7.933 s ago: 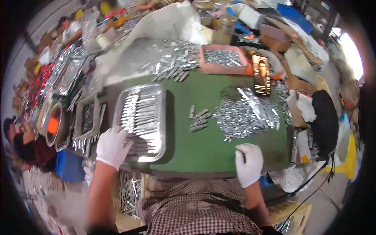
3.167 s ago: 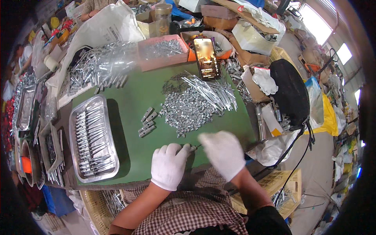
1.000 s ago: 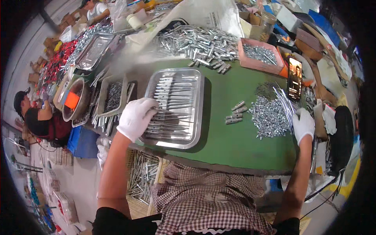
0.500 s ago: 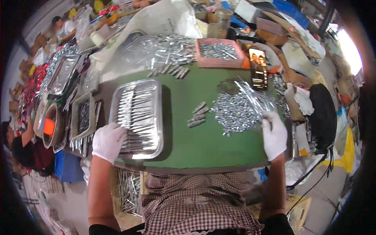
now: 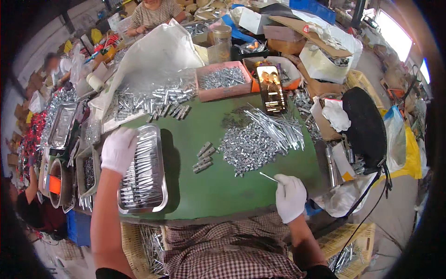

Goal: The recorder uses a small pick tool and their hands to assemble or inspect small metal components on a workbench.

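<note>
My left hand (image 5: pixel 120 149), in a white glove, is over the far left side of a shiny metal tray (image 5: pixel 163 188). Its fingers are curled at the ends of the slim metal rods (image 5: pixel 143 169) lined up in the tray; what they hold, if anything, is hidden. Between the thumb and fingers of my gloved right hand (image 5: pixel 291 199) is a thin metal rod (image 5: pixel 268 177), pointing left above the green tabletop (image 5: pixel 223 197). Just beyond it lies a heap of small metal cylinders (image 5: pixel 248 149), with a bundle of long thin rods (image 5: pixel 278 128) against its far right side.
Several short metal tubes (image 5: pixel 203 158) lie mid-table. Farther back are loose metal parts (image 5: pixel 162 97), a pink bin (image 5: pixel 200 88) of small parts and a propped phone (image 5: pixel 271 90). A black cushion-like object (image 5: pixel 364 128) stands right. Another person (image 5: pixel 151 17) sits at the back.
The view has shifted. My right hand has drawn back from the rod bundle toward the near edge, with a thin rod in it. My left hand has moved toward the tray's far end.
</note>
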`<control>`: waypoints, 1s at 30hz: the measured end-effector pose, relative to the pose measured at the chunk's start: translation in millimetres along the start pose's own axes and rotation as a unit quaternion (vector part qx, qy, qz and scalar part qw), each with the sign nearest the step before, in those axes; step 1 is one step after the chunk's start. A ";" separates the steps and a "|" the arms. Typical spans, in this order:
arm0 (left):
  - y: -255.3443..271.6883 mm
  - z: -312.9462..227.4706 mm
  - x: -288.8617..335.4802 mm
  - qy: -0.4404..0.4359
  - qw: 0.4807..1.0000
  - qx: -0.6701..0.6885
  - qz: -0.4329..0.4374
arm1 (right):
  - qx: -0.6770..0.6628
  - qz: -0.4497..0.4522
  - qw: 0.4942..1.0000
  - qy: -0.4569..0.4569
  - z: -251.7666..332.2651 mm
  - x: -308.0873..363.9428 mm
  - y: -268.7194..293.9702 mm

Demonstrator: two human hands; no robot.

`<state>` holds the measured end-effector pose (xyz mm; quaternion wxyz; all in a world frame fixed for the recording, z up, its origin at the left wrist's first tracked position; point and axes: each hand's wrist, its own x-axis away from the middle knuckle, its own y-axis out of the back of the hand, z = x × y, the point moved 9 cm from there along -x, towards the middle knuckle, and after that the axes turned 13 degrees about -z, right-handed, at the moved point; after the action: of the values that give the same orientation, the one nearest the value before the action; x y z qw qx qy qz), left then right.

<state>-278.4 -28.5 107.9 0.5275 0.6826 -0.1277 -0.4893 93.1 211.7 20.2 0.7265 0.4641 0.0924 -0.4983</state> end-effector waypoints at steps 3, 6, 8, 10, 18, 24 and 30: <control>-44.0 24.3 -34.9 0.092 0.980 -0.118 0.129 | 0.025 -0.015 0.999 0.042 6.4 0.8 -8.9; -107.1 81.6 -44.1 0.160 0.946 -0.129 0.249 | 0.038 -0.033 0.997 0.063 8.7 1.3 -2.4; -138.0 115.0 -47.8 0.164 0.947 -0.106 0.255 | 0.030 -0.036 0.997 0.059 5.0 6.7 -2.1; -157.7 114.0 -46.6 0.212 0.913 -0.098 0.334 | 0.023 -0.044 0.998 0.039 4.7 5.3 1.6; -171.5 83.4 -64.5 0.198 0.892 0.019 0.407 | 0.042 -0.053 0.995 0.071 9.9 3.9 -3.3; -177.6 55.0 -86.6 0.175 0.932 -0.035 0.316 | 0.037 -0.075 0.993 0.084 11.6 3.5 0.2; -178.4 52.0 -81.2 0.202 0.928 -0.034 0.311 | 0.039 -0.071 0.994 0.079 12.4 2.3 -0.2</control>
<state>-420.9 69.9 2.2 0.6904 0.6750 -0.2076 -0.1568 90.1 200.8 25.5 0.6609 0.5221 0.1631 -0.5138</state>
